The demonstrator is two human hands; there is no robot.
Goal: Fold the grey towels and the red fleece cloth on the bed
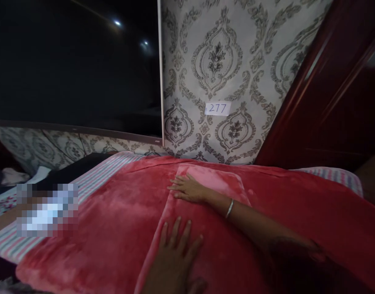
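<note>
A red plush blanket (98, 228) is spread wide over a striped cloth. On top of it lies a folded section (218, 175) of the same red fabric, its left edge running from the far side toward me. My right hand (190, 188) rests palm down near that edge, fingers spread and pointing left, a silver bangle (229, 208) on the wrist. Nearer to me, my left hand (177, 253) lies flat on the red fabric with its fingers apart. Neither hand grips anything.
A large dark TV screen (77, 69) hangs over the far left. Patterned wallpaper (218, 77) bears a paper label (218, 108) reading 277. A dark red wooden panel (328, 94) stands at right. The striped cloth (92, 179) shows at left, beside a pixelated patch.
</note>
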